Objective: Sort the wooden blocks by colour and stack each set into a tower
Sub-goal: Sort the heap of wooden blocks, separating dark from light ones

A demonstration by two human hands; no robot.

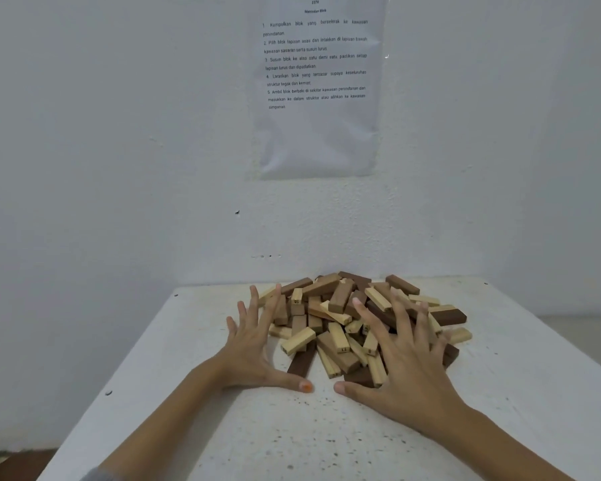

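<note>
A jumbled pile of blocks (358, 321), pale, mid-brown and dark brown all mixed, lies at the far end of the white table (195, 428), close to the wall (118, 133). The left hand (254, 345) rests flat with fingers spread against the pile's left edge, and the right hand (406, 362) lies spread over its right side, neither gripping anything. A printed sheet (316, 85) hangs on the wall above.

On wall sheet (315, 88): heading probably "Menindan Blok", five numbered Malay steps. On brown block (339, 352): "11".
</note>
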